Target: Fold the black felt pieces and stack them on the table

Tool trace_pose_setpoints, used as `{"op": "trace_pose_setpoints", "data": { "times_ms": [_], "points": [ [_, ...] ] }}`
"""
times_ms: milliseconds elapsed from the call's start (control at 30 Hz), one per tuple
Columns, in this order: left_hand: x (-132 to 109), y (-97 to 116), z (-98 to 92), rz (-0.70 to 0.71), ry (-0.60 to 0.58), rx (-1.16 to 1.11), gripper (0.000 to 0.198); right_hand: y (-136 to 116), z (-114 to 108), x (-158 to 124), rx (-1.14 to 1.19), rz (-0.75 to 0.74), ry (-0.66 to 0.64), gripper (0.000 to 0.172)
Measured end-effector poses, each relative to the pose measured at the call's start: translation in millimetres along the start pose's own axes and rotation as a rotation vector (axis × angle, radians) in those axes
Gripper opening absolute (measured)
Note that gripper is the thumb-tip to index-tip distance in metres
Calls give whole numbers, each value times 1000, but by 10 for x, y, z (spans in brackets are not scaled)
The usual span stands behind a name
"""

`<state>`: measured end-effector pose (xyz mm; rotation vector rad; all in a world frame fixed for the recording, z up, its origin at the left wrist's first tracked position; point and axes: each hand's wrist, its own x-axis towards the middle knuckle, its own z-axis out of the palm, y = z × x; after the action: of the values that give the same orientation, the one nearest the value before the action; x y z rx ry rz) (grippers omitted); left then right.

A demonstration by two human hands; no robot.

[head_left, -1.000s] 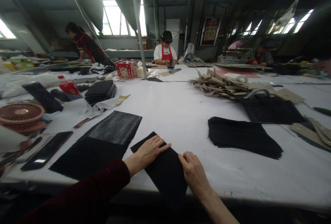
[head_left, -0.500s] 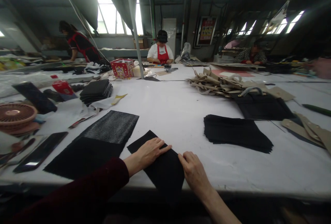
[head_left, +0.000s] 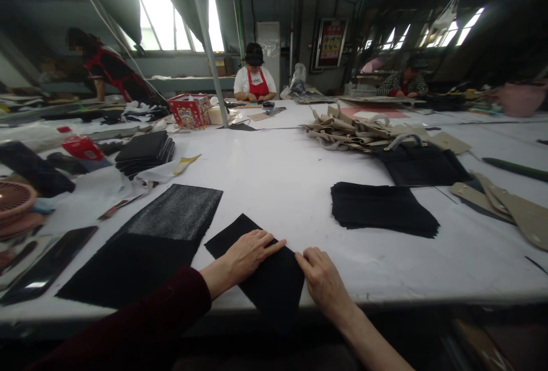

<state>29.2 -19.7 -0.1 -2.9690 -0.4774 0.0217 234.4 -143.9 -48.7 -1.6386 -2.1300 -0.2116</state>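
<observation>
A black fabric piece lies at the table's front edge, its near corner hanging over. My left hand rests flat on it with fingers stretched out along its upper edge. At the right corner of that edge, my right hand has thumb and fingers closed on the fabric. Left of my hands lies a larger stack of black fabric pieces, with a greyish patch on top. A second stack of black pieces lies to the right, apart from both hands.
Beige straps are heaped behind a black handbag. On the left are a phone, a pink fan, folded black pieces and a red patterned box. A co-worker in a red apron sits across the white table.
My view has turned slightly to the right, so the surroundings shift left. Both hands keep nearly the same place on the black fabric piece.
</observation>
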Motion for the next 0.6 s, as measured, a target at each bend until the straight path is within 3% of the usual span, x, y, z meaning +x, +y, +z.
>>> {"op": "trace_pose_setpoints", "data": {
  "times_ms": [200,433,600],
  "points": [
    [24,48,-31,7,-10,10,58,-14,-46,-21,11,14,0,28],
    [51,107,3,35,6,-79,48,-2,-66,-66,20,28,-24,26],
    [70,167,-32,18,-22,-85,57,-16,-91,-67,-26,39,-53,25]
  ]
}}
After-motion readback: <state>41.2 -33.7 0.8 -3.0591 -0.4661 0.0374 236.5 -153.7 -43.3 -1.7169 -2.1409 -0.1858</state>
